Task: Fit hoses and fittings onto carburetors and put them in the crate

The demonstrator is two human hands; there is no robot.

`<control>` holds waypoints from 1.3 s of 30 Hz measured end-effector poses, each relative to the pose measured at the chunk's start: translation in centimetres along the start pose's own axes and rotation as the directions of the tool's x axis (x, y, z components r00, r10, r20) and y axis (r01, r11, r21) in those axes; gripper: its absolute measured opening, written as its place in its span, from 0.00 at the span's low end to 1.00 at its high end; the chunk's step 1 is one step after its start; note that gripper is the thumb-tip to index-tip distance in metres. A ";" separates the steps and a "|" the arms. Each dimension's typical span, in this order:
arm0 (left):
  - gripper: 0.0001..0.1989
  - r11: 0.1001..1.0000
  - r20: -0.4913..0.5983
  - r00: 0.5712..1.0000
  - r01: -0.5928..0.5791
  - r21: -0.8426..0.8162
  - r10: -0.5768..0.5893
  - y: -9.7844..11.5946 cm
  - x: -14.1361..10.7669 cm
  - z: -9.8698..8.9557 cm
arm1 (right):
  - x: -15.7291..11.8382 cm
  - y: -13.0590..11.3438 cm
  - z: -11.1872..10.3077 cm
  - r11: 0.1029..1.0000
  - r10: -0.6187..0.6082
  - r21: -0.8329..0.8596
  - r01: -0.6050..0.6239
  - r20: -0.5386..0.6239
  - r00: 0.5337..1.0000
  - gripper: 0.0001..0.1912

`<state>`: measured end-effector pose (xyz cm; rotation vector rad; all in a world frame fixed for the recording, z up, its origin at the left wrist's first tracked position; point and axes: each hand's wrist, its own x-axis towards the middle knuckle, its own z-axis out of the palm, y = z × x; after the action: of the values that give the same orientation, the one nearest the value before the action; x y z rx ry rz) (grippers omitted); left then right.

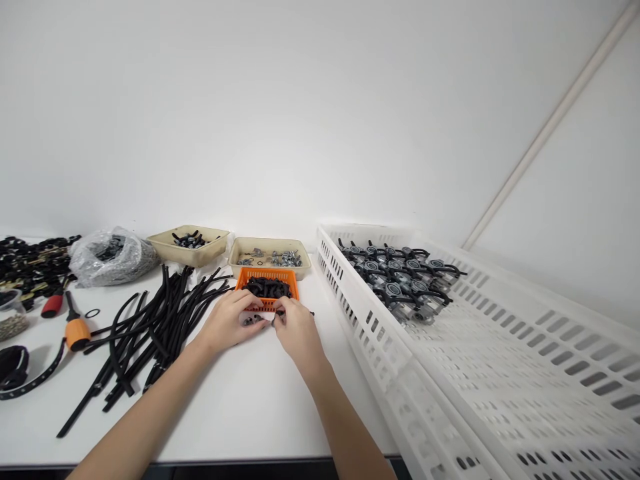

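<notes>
We find the right hand [299, 330] pinching a small dark part [275, 319], the left hand [229, 322] curved against the near rim of an orange plastic basket [267, 283].

Bright, flat light; soft shadows; wide lens bending at the edges.

From where I stand, pale, even light washes over the white wall [280, 113] and the white table [250, 413] with no hard glare, and only faint, soft shadows lie under the left hand [230, 322] and right hand [299, 330]. Toward the corners the wide view bows, and the white plastic crate [450, 373] stretches and smears into blur at the lower right edge.
</notes>
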<state>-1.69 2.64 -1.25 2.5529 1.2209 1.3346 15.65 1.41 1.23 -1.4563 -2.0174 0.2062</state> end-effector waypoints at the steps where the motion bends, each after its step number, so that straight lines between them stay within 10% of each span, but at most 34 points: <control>1: 0.08 1.000 0.001 1.000 0.000 0.001 0.000 0.0 0.0 0.0 | 0.0 -0.1 -0.1 1.000 0.001 0.000 -0.001 -0.010 1.000 0.11; 39: 0.09 0.999 0.110 0.994 -0.014 0.048 0.009 0.0 0.1 -0.7 | -0.3 -0.1 0.4 0.996 -0.042 -0.080 0.039 -0.030 0.999 0.07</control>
<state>-2.16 2.44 -0.71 2.6303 1.2361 1.1631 15.44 1.21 0.87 -1.4562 -2.0482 0.0869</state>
